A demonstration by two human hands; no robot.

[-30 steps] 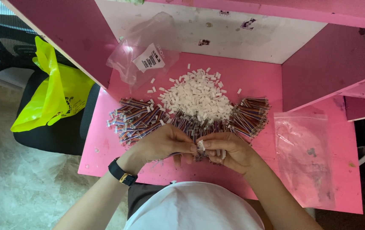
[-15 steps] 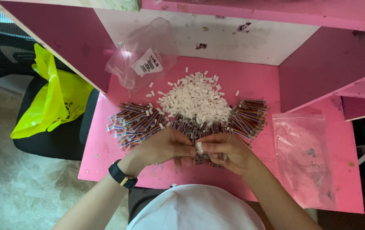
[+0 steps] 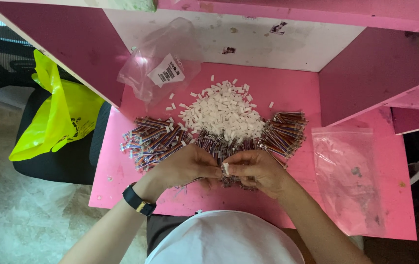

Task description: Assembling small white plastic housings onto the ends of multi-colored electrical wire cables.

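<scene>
The tabletop [image 3: 287, 88] is painted pink, matt, a bit scuffed and stained near the front edge. Back panel [image 3: 248, 39] is white with chipped, dirty patches. The heap of small connector housings [image 3: 224, 115] looks like white hard plastic, slightly shiny. The wire bundles [image 3: 150, 139] have smooth plastic insulation in mixed colours. Both clear bags, the one at the back [image 3: 163, 61] with a white paper label and the flat one on the right [image 3: 348, 176], are thin glossy film, crinkled. The yellow bag [image 3: 55, 122] is glossy plastic too. The wristwatch [image 3: 138, 201] has a matt black strap with a gold metal buckle. The chair [image 3: 67, 161] seat is dark matt fabric.
</scene>
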